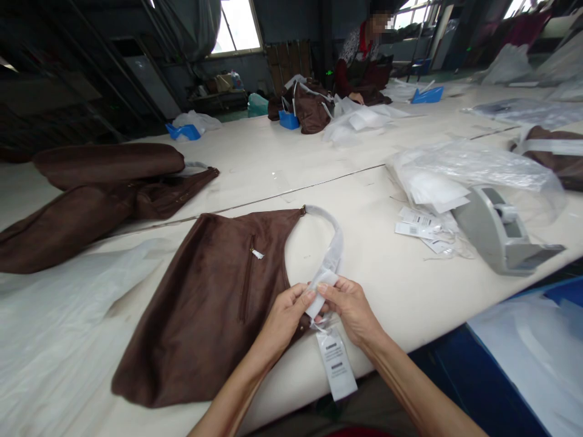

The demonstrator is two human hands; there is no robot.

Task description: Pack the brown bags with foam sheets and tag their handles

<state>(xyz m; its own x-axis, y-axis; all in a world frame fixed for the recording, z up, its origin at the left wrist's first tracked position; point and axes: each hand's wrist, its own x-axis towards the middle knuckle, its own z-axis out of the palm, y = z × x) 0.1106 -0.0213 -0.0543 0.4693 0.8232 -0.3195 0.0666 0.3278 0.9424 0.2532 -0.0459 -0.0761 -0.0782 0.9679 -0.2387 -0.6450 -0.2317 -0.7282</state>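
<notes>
A brown handbag (204, 315) lies flat on the white table in front of me, its zip pull wrapped in white. Its strap (336, 243) curves off to the right and is covered in white wrapping. Around the strap's near end, my left hand (289, 309) and my right hand (350, 306) pinch a small white foam sheet (324, 288) between thumbs and fingers. The sheet lies over the strap; the fingers beneath are partly hidden. Below my hands a white printed hang tag (337, 364) dangles past the table edge.
More brown bags (109, 167) lie at the left beside translucent sheeting (64, 315). To the right are a grey tape dispenser (489, 230), loose tags (414, 224) and clear plastic bags (473, 164). Across the table a co-worker (359, 60) works near brown bags. A blue bin (455, 364) stands at lower right.
</notes>
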